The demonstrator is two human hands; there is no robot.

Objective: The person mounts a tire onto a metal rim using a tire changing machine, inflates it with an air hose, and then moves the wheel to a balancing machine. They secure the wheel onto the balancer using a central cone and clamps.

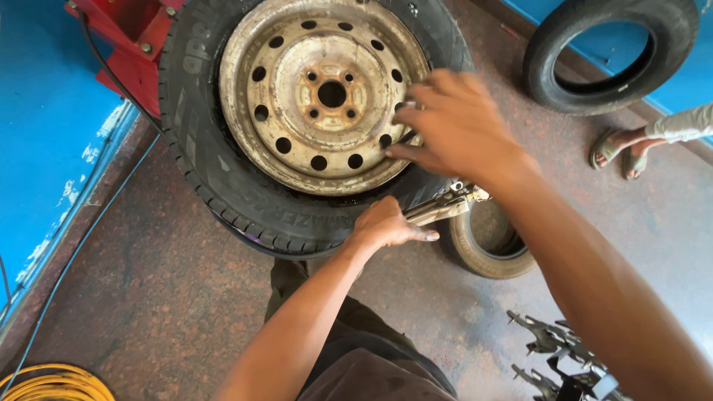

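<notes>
While the blurred right hand (pixel 453 130) spreads open over the rim (pixel 319 93), the left hand (pixel 386 225) grips half-hidden pliers (pixel 445 206).

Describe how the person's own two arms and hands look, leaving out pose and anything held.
Both arms are bare to the frame edge, no sleeves visible. The left hand and right hand wear no gloves, and no watch, bracelet or ring shows. The right hand is motion-blurred.

A black tyre (pixel 223 171) on a rusty, cream steel rim (pixel 297 111) lies flat on a red machine, with metal pliers (pixel 445 206), seemingly locking ones, at its near edge.
</notes>
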